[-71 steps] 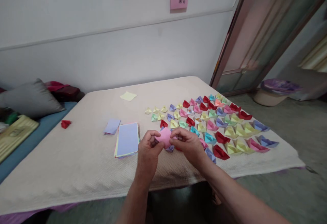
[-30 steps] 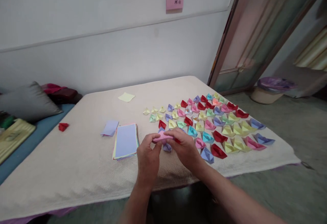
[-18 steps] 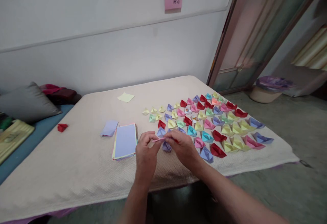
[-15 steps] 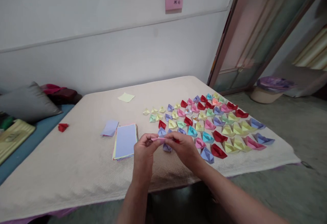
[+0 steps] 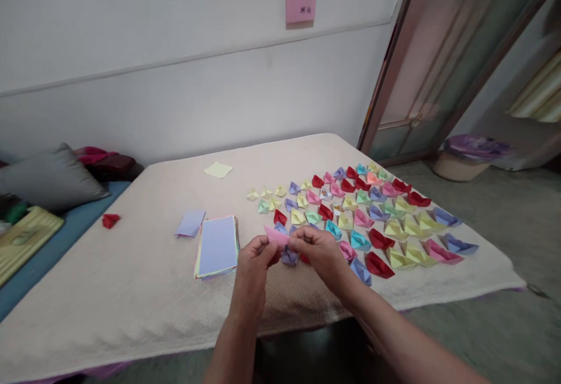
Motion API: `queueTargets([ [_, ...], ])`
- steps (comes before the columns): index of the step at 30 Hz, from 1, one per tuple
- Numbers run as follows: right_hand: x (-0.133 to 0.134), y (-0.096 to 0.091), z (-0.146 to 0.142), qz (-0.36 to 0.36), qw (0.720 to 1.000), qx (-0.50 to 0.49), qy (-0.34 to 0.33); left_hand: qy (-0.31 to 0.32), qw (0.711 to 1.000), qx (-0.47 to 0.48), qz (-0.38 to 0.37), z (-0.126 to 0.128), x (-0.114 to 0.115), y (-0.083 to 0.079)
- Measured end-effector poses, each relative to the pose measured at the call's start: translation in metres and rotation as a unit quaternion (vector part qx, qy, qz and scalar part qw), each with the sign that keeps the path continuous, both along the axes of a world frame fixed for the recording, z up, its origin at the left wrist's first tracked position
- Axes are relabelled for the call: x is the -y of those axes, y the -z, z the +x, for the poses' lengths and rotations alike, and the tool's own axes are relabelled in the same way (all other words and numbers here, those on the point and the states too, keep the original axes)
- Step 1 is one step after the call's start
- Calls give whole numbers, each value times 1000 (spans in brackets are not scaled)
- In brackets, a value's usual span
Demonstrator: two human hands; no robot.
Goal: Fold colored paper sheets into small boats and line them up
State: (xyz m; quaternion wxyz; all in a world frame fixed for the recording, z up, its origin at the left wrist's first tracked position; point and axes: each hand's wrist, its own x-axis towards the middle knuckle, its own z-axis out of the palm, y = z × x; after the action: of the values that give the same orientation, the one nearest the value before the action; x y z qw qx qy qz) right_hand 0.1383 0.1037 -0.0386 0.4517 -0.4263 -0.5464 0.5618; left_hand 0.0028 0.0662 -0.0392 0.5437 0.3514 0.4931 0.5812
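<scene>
Between my two hands is a small piece of folded pink paper (image 5: 276, 235), raised above the table's near side. My left hand (image 5: 255, 258) pinches its left part between thumb and fingers. At its right end, my right hand (image 5: 316, 249) closes thumb and fingertips on it. Behind and to the right of my hands stand rows of folded paper boats (image 5: 380, 239) in red, yellow, blue, pink and green; my hands hide some of them. Left of my left hand lies a stack of coloured paper sheets (image 5: 218, 246), a lilac one on top.
The cream-covered table (image 5: 131, 290) meets a white wall. On it lie lilac sheets (image 5: 190, 223), a pale yellow sheet (image 5: 218, 169) and a crumpled red paper (image 5: 110, 220). A grey cushion (image 5: 56, 179) is at left, a lined bin (image 5: 467, 165) on the floor at right.
The pink paper, seen edge-on before, is now tilted so a pointed, wider face shows. Both hands still grip it. The whole view has shifted slightly.
</scene>
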Motion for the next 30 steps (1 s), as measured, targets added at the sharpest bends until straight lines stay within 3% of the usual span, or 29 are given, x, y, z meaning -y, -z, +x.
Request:
queueTargets([
  [3, -1, 1, 1, -3, 1000, -8, -23, -23, 1000, 11, 4, 0, -1, 2],
  [10, -4, 13, 0, 37, 999, 7, -7, -59, 998, 15, -11, -2, -3, 8],
  [16, -5, 10, 2, 80, 997, 17, 4, -76, 997, -1, -11, -6, -4, 10],
  [21, -3, 10, 3, 157, 984, 64, 53, -55, 989, -135, 15, -5, -5, 11],
  [30, 3, 6, 3, 256, 957, 121, 60, -48, 948, -310, 50, 4, 1, 0],
])
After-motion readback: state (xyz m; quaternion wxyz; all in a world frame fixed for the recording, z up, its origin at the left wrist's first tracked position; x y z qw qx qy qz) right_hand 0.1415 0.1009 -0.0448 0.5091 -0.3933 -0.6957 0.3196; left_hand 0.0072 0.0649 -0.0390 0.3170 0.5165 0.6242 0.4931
